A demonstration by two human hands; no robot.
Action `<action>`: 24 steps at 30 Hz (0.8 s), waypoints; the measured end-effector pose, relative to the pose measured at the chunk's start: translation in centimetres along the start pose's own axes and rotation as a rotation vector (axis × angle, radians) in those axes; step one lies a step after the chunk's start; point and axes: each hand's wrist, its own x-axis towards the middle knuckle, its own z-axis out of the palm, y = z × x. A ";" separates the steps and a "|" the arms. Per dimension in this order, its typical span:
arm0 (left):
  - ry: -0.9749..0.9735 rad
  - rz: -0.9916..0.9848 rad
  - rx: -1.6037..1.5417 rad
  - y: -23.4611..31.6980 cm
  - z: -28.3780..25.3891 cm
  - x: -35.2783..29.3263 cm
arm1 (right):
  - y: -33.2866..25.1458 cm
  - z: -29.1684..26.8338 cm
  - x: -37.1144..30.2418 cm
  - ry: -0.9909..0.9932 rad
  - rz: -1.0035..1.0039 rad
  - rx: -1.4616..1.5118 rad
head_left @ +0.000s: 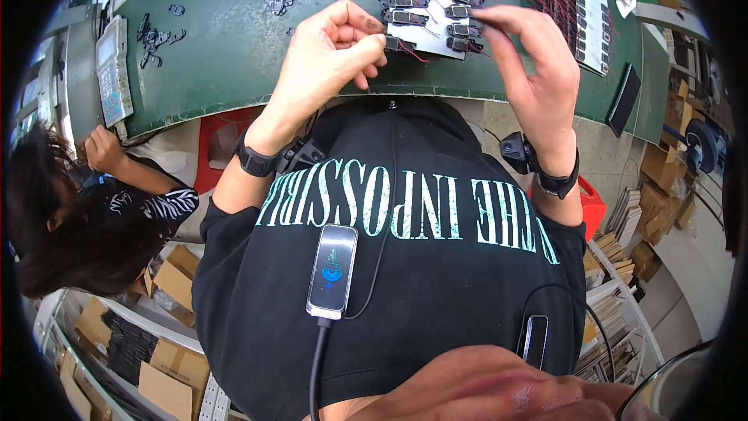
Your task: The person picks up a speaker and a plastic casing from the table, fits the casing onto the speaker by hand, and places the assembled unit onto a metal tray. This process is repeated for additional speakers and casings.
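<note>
The green bench (226, 43) fills the upper part of the view, and on it lies a white board (436, 35), its long axis running away from the person and its near end by the bench's front edge. The board carries two columns of small black modules, each lying roughly crosswise to it.

Left hand (331, 48) and right hand (539, 54) flank the near end from opposite sides. The left fingers are bent, thumb and forefinger drawn nearly together; the right thumb and forefinger reach in with only a narrow gap at their tips.

The left-column module (401, 45) at the near end lies just right of the left fingertips, its long axis pointing roughly sideways, away from them. The left hand is clearly the nearer to it. The right-column module (459, 12), third from the near end, lies just left of the right fingertips, end toward them.

The left thumb covers one end of its module, so a pinch or a mere touch cannot be told; the right grip is equally unclear. The thin red wires (419, 57) blur together, and the board's far end is cut off.
</note>
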 end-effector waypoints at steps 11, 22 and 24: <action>0.144 0.086 0.059 -1.6 0.8 0.2 | 1.1 2.8 -3.1 -0.040 -0.011 0.002; 0.329 0.940 0.893 -2.9 0.8 0.5 | 0.9 2.3 -3.0 -0.006 -0.025 -0.012; 0.297 0.920 0.873 -2.5 0.8 0.5 | 0.6 1.8 -2.9 0.033 -0.010 -0.012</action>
